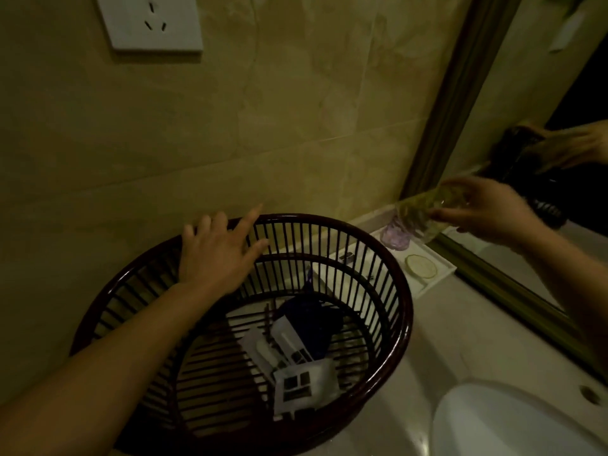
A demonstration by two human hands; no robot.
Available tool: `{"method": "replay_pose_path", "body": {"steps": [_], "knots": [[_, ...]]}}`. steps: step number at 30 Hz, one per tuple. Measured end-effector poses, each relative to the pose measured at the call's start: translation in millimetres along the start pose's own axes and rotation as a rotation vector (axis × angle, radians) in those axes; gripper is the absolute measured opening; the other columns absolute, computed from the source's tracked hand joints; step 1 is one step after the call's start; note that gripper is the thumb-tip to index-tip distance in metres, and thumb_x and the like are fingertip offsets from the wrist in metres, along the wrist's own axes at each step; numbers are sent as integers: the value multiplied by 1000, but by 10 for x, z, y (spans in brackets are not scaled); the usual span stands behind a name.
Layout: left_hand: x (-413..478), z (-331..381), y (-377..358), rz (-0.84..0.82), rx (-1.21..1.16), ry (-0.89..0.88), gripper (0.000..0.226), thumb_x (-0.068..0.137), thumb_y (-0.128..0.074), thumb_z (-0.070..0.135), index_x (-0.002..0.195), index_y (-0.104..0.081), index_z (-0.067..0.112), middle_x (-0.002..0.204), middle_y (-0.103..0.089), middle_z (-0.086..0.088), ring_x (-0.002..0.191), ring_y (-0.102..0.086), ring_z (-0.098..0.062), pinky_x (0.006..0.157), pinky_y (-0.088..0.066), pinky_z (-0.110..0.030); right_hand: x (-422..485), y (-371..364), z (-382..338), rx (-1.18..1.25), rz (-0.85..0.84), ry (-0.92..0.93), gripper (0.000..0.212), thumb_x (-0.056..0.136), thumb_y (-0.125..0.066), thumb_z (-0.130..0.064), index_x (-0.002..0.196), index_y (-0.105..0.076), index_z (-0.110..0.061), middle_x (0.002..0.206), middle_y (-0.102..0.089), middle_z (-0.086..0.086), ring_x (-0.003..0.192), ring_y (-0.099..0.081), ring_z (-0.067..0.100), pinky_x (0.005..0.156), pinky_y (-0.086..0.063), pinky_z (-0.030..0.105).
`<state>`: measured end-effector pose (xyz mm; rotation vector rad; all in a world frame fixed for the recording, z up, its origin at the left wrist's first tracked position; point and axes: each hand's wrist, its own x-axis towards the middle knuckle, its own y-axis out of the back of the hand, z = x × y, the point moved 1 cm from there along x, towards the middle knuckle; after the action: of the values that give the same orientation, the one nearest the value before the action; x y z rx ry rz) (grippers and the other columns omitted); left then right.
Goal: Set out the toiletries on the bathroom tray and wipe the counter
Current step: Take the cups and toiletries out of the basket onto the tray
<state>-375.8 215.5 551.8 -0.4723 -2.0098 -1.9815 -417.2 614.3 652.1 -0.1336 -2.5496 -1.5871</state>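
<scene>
My left hand (217, 251) rests with spread fingers on the far rim of a dark round slatted basket (399, 311) on the counter. Inside the basket lie white toiletry packets (304, 386) and a dark blue pouch (316, 317). My right hand (487, 209) holds a clear drinking glass (424, 209), tilted on its side, above the white tray (437, 274) at the counter's back corner. On the tray stand a purple-tinted glass (394, 235) and a round pale soap or coaster (421, 266). The basket hides the tray's left part.
A white sink basin (513, 422) lies at the lower right, beside the basket. A framed mirror (543, 93) runs along the right and reflects my hand. A tiled wall stands behind, with a white power socket (149, 21) at the upper left.
</scene>
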Motion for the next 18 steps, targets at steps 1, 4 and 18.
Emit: {"method": "replay_pose_path", "body": {"steps": [1,4,18], "knots": [[2,-1,-4,3,7,0,64,92,-10,71,150,-6,45,108,-49,-13,98,-43,-30,84,-31,-46,117,-113,137,-75,-24,-32,68,71,-74,-54,129,-52,-26,111,-65,5,86,-62,19,70,-55,39],[4,1,-11,8,21,5,64,92,-12,70,151,-7,45,106,-49,-13,96,-43,-30,82,-31,-44,407,-481,513,-213,-130,-104,62,71,-80,-49,122,-60,-20,108,-65,7,89,-58,22,71,-45,32],[10,39,-24,33,75,8,66,93,-18,68,152,-20,39,91,-46,-13,82,-42,-30,73,-29,-43,1028,-1410,1432,-332,-228,-125,71,80,-76,-30,141,-44,-15,117,-61,11,93,-59,25,71,-42,30]]}}
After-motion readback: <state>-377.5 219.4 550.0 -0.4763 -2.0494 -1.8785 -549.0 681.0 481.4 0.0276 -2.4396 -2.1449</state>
